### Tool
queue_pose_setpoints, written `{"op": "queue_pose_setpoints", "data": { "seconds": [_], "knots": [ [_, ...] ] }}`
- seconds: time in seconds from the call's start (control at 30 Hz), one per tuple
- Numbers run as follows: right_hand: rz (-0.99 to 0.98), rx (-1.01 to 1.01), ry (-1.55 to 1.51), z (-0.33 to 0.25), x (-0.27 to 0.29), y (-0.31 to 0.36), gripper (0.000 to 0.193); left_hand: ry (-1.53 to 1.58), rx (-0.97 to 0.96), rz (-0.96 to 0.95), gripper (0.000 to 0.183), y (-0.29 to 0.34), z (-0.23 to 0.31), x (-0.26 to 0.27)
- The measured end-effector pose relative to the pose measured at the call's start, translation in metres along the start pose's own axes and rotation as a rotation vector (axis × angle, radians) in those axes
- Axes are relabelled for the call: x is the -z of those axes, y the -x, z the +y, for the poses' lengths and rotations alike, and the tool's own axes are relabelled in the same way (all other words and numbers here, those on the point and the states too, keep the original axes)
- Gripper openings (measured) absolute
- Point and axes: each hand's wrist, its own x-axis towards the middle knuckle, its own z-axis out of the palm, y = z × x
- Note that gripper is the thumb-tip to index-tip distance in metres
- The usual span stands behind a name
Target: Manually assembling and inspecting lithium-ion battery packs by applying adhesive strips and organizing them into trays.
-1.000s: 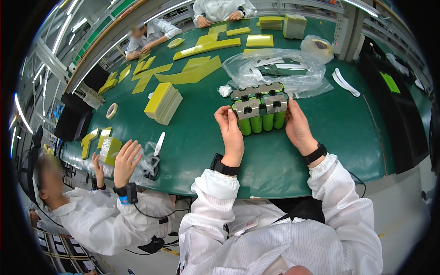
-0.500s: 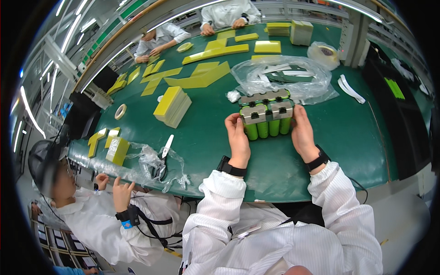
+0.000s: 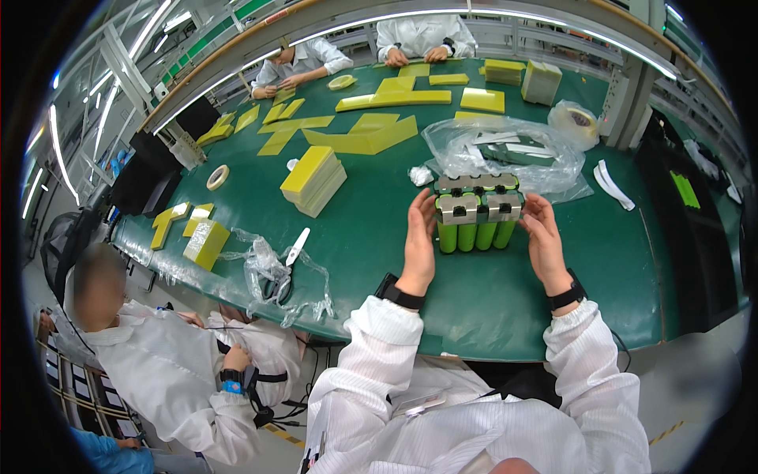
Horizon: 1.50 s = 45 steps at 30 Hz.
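Observation:
A battery pack [image 3: 478,213] of bright green cylindrical cells, capped with grey metal strips and black holders, is upright in front of me at the green table. My left hand [image 3: 419,241] has its fingers against the pack's left end. At the opposite end, my right hand [image 3: 543,241] steadies it with bent fingertips by the upper edge. The pack is held between both hands; whether its base touches the table is hard to tell. Just beyond it lie a crumpled white wad [image 3: 420,175] and a clear plastic bag [image 3: 505,158] with white strips inside.
Yellow sheet stacks [image 3: 313,180] and loose yellow pieces [image 3: 375,134] cover the table's far and left parts. Scissors [image 3: 295,251] lie among plastic wrap on the left. A tape roll [image 3: 218,177] sits farther left. A co-worker [image 3: 158,355] sits at my left; two others work across the table.
My view has shifted, so the table appears farther right and lower. My fingers have loosened slightly around the pack's ends. The co-worker on my left has lowered their raised hands.

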Motion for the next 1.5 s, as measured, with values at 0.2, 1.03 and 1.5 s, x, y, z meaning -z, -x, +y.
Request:
{"op": "queue_pose_setpoints", "data": {
  "seconds": [0.2,1.03,1.5],
  "knots": [
    [-0.176,0.16,0.496,-0.044,-0.016,-0.025,0.09,-0.594,-0.272,-0.162,0.084,-0.013,0.035,-0.014],
    [-0.386,0.006,0.411,-0.017,0.007,-0.022,0.088,-0.817,-0.023,-0.198,0.094,-0.015,0.019,0.013],
    [-0.21,0.093,0.477,-0.027,0.008,0.032,0.033,-0.594,0.539,-0.243,0.021,-0.015,0.06,0.025]
  ]
}}
